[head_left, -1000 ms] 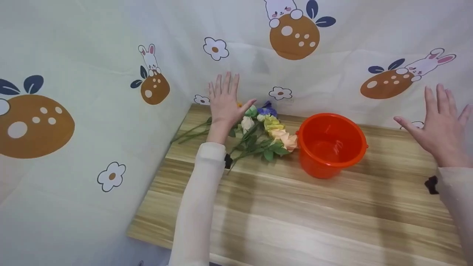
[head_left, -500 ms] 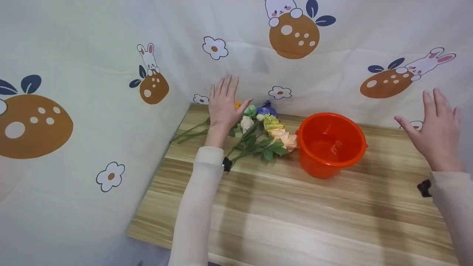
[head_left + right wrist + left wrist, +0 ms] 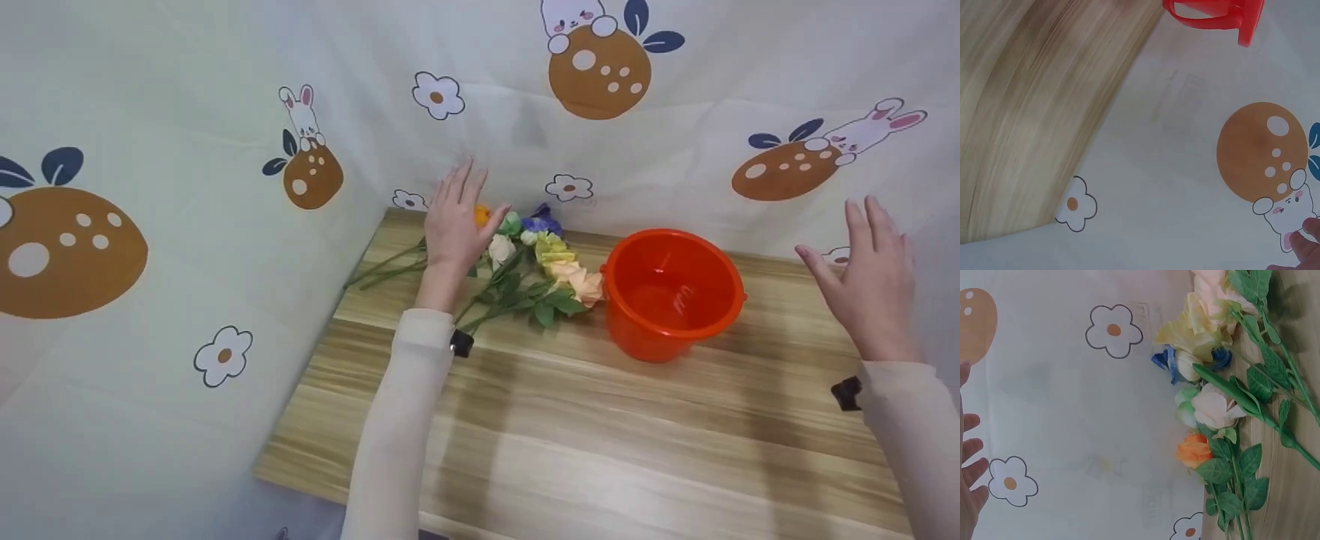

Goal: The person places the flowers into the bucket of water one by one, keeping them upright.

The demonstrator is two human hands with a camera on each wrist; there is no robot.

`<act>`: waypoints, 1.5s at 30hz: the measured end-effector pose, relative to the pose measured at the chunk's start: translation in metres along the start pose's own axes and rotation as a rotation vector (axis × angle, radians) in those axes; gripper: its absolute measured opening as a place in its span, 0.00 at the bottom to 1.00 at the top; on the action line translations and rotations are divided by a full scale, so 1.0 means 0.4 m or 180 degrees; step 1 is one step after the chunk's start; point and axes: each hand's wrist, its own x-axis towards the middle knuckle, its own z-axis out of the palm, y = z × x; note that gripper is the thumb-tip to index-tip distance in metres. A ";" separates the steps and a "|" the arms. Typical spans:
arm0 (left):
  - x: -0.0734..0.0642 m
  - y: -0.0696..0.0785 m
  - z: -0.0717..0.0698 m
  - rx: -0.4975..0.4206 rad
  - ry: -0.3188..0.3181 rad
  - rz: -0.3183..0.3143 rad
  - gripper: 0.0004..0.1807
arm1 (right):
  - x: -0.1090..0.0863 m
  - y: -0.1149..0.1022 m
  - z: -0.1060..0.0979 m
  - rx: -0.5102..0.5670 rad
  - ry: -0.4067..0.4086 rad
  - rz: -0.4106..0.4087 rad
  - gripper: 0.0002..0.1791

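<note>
Several artificial flowers lie in a loose bunch on the wooden table, among them a peach flower (image 3: pixel 581 283), a yellow flower (image 3: pixel 551 250), a white rose (image 3: pixel 502 250) and an orange rose (image 3: pixel 1194 450). Above their left part my left hand (image 3: pixel 459 229) is raised, fingers straight and thumb spread, holding nothing. To the right of the flowers stands an upright red bucket (image 3: pixel 660 341); nothing shows inside it. My right hand (image 3: pixel 870 289) hovers in the air right of the bucket, fingers extended and thumb out. Only fingertips of each hand enter the wrist views.
The wooden table (image 3: pixel 585 420) runs back to a white printed curtain (image 3: pixel 495 120), which also hangs along the left side. A red handle (image 3: pixel 1207 21) of the bucket shows in the right wrist view. Dark wrist devices (image 3: pixel 462 343) sit at both cuffs.
My right hand has moved left and down in the head view. My left hand has lowered slightly, uncovering the orange rose. Flowers and bucket have stayed put.
</note>
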 end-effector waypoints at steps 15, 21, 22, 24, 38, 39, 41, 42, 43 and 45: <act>-0.045 0.021 0.030 -0.0410 -0.0033 -0.0124 0.33 | -0.047 0.004 0.047 0.0287 -0.0069 -0.0093 0.43; -0.069 0.023 0.056 -0.0470 -0.0095 -0.0183 0.33 | -0.065 0.000 0.062 0.0193 -0.0163 -0.0041 0.44; -0.073 0.024 0.061 -0.0466 -0.0085 -0.0180 0.32 | -0.068 -0.001 0.066 0.0191 -0.0139 -0.0056 0.44; -0.080 0.024 0.070 -0.0460 -0.0073 -0.0176 0.32 | -0.075 -0.003 0.075 0.0215 -0.0050 -0.0103 0.43; -0.138 0.024 0.135 -0.0562 -0.0228 -0.0290 0.30 | -0.110 -0.013 0.120 0.0446 -0.0089 -0.0148 0.44; -0.143 0.023 0.140 -0.0561 -0.0240 -0.0298 0.30 | -0.112 -0.015 0.121 0.0454 -0.0090 -0.0144 0.44; -0.151 0.023 0.148 -0.0556 -0.0285 -0.0311 0.31 | -0.115 -0.017 0.124 0.0489 -0.0084 -0.0139 0.44; -0.156 0.022 0.152 -0.0556 -0.0310 -0.0320 0.31 | -0.116 -0.018 0.126 0.0506 -0.0081 -0.0137 0.43; -0.160 0.022 0.155 -0.0559 -0.0334 -0.0331 0.31 | -0.118 -0.019 0.127 0.0522 -0.0075 -0.0135 0.43; -0.168 0.021 0.162 -0.0581 -0.0366 -0.0341 0.30 | -0.121 -0.020 0.130 0.0535 -0.0082 -0.0134 0.43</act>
